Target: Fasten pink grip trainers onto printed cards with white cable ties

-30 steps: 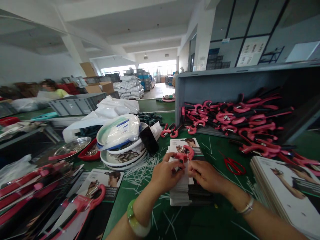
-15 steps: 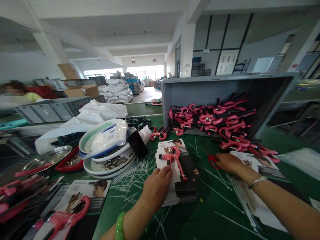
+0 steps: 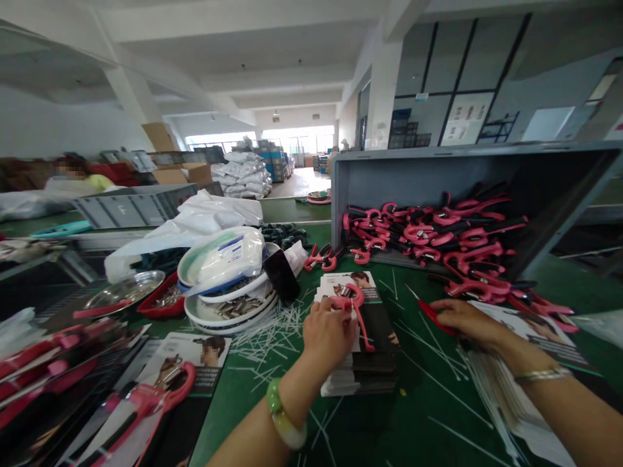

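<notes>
My left hand (image 3: 328, 332) is closed over a pair of pink-and-black pliers (image 3: 359, 299), its bunched fingers covering one handle. These pliers lie on a printed card, the top one of a stack of cards (image 3: 374, 366). To the right, my right hand (image 3: 464, 321) grips red-handled scissors (image 3: 435, 316), their thin tips pointing up and left, away from the pliers. Beneath my right wrist is a second card stack (image 3: 518, 395). White cable ties (image 3: 267, 344) lie scattered on the green table. Whether my left fingers also pinch a tie is hidden.
A grey crate (image 3: 479, 155) tipped on its side holds many pink pliers. Left of the near stack are bowls of metal parts (image 3: 233, 307), a dark phone (image 3: 282, 277) and a red tray (image 3: 159, 301). More pliers on cards (image 3: 160, 408) lie front left. A person sits far left.
My left hand has shifted up along the pliers, its fingers bunching over the handle. My right hand has lifted the scissors and turned their tips up and left. The view has swung slightly left.
</notes>
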The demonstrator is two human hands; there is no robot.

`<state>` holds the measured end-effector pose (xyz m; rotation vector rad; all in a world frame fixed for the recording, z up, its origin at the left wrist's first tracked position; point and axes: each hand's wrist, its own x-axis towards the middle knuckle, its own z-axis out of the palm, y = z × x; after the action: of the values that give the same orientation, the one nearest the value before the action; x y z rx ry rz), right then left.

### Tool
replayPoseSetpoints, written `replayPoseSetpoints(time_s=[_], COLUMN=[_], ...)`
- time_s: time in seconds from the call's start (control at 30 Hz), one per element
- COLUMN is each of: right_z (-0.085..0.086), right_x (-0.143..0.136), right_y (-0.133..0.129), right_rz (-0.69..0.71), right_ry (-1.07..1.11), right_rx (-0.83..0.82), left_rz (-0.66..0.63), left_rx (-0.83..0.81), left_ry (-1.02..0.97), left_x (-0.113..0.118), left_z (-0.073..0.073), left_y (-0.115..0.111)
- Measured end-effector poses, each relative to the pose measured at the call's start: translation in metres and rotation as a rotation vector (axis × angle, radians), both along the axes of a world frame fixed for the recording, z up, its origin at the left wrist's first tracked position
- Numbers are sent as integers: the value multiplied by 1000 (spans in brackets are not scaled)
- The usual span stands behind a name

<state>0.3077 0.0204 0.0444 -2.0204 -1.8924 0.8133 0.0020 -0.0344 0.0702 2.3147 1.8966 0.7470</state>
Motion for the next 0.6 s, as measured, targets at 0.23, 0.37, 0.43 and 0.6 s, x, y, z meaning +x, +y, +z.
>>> replayPoseSetpoints(time_s=[0.23, 0.37, 0.43, 0.6], right_z=[24, 31, 34, 44], right_x=[-57, -80, -85, -93], right_y=[-42, -47, -47, -43], right_rz=[214, 450, 530, 678], right_ry=[254, -305, -479, -696], right_rx=[181, 539, 626, 776], left_rz=[60, 80, 56, 17], left_rx=[-166, -149, -148, -188], left_ry=[-176, -388, -468, -670], left_x=[12, 9, 6, 0], left_z=[-2, -9, -13, -24], left_y=[23, 23, 24, 28])
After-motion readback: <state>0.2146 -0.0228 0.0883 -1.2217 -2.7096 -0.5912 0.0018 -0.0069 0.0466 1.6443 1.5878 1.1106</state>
